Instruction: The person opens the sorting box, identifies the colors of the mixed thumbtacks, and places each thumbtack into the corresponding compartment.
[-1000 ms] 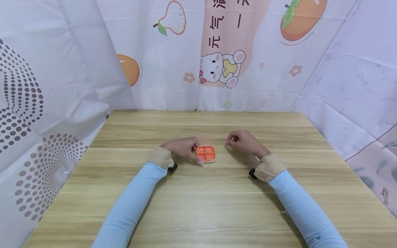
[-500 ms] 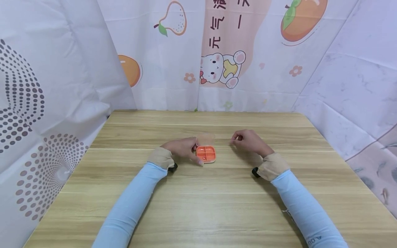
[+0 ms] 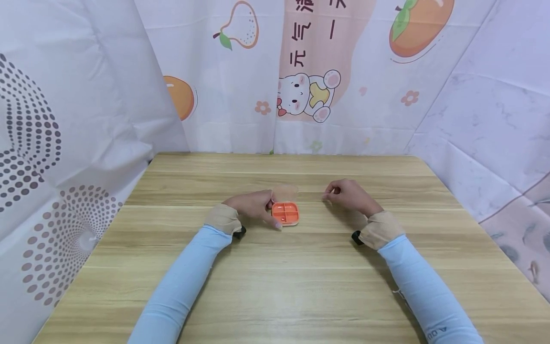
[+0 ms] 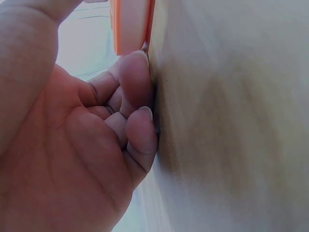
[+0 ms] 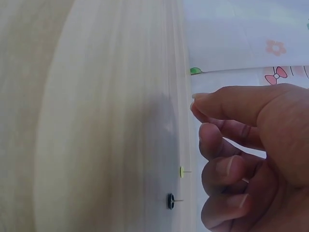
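Observation:
An orange pill box with four-way dividers sits on the wooden table, its clear lid folded back. My left hand holds the box from its left side, thumb along the front edge; in the left wrist view the other fingers curl beside the orange wall. A tiny round thing lies in the front left compartment. To the right of the box, my right hand hovers over the table, fingers loosely bent. In the right wrist view its thumb and index fingertips meet, with nothing visible between them.
Two thumbtacks, a yellow-green one and a black one, rest point up on the table near the right hand. A printed curtain hangs behind the table, and white sheets stand at both sides.
My right hand has drifted to the right, away from the pill box. My left hand and the box have stayed in place.

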The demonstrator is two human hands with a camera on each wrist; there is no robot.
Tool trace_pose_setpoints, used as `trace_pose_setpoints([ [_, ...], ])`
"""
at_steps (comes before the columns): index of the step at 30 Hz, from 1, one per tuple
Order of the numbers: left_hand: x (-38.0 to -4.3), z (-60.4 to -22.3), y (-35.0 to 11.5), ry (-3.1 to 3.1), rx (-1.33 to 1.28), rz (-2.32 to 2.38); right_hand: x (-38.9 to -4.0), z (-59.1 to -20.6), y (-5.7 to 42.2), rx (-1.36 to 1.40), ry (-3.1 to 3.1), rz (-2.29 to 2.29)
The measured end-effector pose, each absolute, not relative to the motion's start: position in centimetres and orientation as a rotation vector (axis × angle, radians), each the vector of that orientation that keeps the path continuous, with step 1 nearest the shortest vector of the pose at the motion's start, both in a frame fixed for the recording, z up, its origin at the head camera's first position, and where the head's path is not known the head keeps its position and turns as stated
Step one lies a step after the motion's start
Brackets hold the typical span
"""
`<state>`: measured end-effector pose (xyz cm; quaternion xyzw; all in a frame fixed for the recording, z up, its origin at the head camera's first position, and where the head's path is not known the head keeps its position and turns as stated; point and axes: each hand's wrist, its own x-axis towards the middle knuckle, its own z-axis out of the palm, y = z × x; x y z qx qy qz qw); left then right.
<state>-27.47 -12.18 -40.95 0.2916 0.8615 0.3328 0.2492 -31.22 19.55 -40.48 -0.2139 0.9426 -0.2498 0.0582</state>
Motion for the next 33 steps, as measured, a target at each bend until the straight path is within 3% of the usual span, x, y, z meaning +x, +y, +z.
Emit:
trace_pose_setpoints([
  [33,-27.6,-41.0,-12.1,2.369,0.797,0.881,-32.3,-40.5,23.3,-0.495,2.855,-0.789],
])
